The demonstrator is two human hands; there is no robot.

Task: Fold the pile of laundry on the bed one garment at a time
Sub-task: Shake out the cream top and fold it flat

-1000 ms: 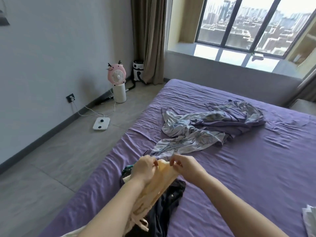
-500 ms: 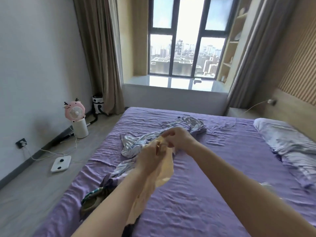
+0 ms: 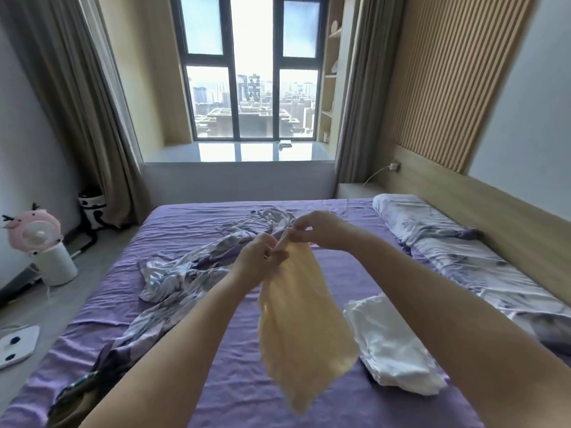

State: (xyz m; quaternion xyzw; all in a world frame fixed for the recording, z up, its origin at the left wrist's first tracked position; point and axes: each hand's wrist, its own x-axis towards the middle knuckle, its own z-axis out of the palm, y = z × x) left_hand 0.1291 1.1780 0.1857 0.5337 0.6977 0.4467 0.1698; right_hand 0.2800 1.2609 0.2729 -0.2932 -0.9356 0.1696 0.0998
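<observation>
scale (image 3: pixel 17 343): cut by left edge
dark clothes (image 3: pixel 78 396): near-left, partly behind forearm
cream garment (image 3: pixel 304 319): lower hem blurred

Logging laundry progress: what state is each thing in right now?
Cream garment: unfolded, hanging, pinched at its top by both hands.
Left hand: pinching it.
Right hand: pinching it.
White garment: folded on the bed.
Patterned sheet: crumpled.
Curtains: open.

Cream garment (image 3: pixel 304 316) now lifted higher, unfurled

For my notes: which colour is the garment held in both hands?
Pale yellow garment, plain, seen in the head view.
</observation>
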